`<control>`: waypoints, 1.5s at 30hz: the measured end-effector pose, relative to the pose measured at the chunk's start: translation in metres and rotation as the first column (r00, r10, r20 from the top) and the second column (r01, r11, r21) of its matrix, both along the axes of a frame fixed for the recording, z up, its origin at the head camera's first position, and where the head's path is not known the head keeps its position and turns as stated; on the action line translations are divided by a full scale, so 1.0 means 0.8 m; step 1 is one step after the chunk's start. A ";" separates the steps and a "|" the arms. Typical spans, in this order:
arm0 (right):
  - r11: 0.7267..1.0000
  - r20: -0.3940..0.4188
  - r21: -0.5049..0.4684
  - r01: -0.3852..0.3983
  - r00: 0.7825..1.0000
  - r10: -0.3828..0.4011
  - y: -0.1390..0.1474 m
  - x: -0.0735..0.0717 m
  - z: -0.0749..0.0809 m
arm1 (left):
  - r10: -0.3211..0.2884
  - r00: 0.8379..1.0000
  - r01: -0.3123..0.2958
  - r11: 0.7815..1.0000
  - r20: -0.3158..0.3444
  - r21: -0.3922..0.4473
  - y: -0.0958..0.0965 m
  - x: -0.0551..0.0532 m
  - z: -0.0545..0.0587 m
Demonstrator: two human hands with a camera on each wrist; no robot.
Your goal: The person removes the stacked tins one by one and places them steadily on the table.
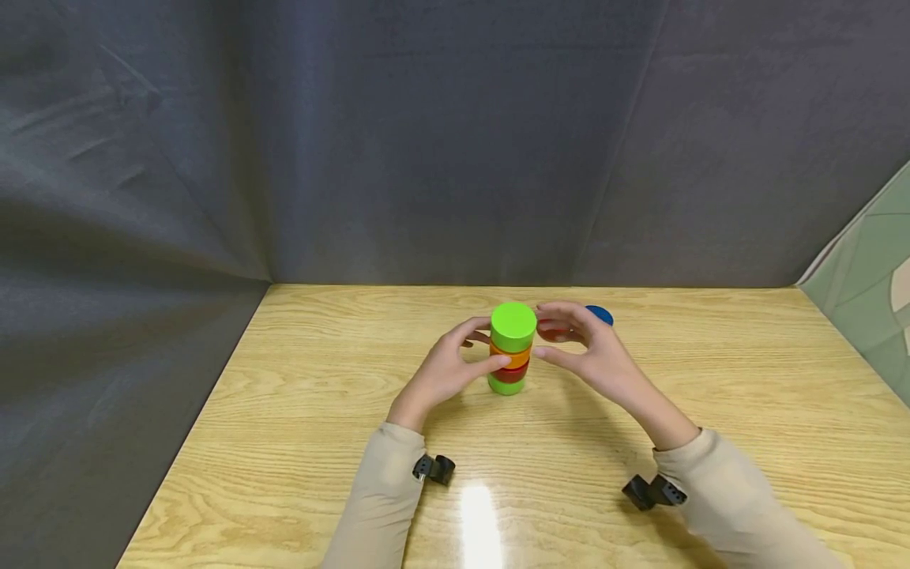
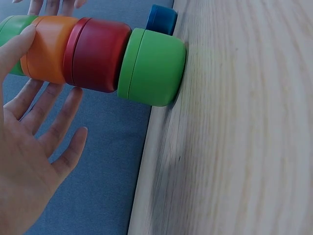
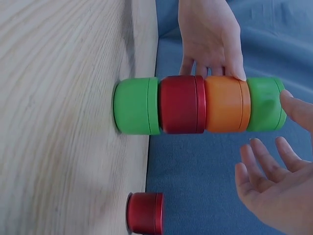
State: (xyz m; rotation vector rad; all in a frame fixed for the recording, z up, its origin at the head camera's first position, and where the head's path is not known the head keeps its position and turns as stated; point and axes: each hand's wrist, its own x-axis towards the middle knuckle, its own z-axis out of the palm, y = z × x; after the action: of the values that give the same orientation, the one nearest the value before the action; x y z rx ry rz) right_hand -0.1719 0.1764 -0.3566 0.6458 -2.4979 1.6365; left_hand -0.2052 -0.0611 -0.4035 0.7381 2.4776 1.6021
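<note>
Four-high or so, a stack of small lidded canisters stands upright on the table: a green canister (image 3: 134, 106) at the bottom, then a red canister (image 3: 181, 104), an orange canister (image 3: 226, 104) and another green canister (image 1: 513, 325) on top. My left hand (image 1: 442, 370) holds the orange canister, its thumb across the near side and fingers reaching behind. To the right of the top canister is my right hand (image 1: 593, 356), fingers relaxed and spread. Its thumb tip (image 3: 288, 99) overlaps the top green canister in the right wrist view; contact is unclear.
Behind my right hand stand a separate red canister (image 3: 145, 213) and a blue canister (image 1: 601, 314), both partly hidden in the head view. The wooden table (image 1: 341, 371) ends at a dark grey cloth (image 1: 441, 158) at the back and left.
</note>
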 end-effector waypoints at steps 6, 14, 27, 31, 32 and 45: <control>1.000 0.020 0.022 0.018 1.000 -0.018 -0.008 -0.002 0.000 | -0.002 1.000 0.002 1.000 0.003 -0.004 0.000 0.000 0.001; 0.999 0.057 0.037 0.025 0.998 -0.027 -0.021 -0.005 0.003 | -0.003 1.000 0.003 1.000 0.005 0.005 -0.003 0.001 0.000; 0.999 0.102 0.042 0.029 0.994 -0.034 -0.032 -0.009 0.005 | -0.002 1.000 0.002 1.000 0.013 -0.013 -0.004 0.002 0.002; 0.999 0.103 0.038 0.027 0.994 -0.030 -0.033 -0.010 0.004 | 0.000 1.000 0.000 1.000 0.011 -0.012 -0.005 0.002 0.002; 0.999 0.104 0.038 0.026 0.994 -0.030 -0.033 -0.010 0.004 | 0.000 1.000 0.000 1.000 0.012 -0.012 -0.005 0.002 0.002; 0.999 0.088 0.018 0.043 0.995 -0.044 -0.032 -0.008 0.004 | -0.002 1.000 0.002 1.000 -0.001 -0.006 -0.004 0.001 0.000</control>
State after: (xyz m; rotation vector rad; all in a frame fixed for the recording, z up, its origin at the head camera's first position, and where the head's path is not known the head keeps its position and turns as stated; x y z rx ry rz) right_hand -0.1781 0.1510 -0.3533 0.5282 -2.5695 1.6669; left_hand -0.2048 -0.0646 -0.4035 0.7410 2.4806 1.5932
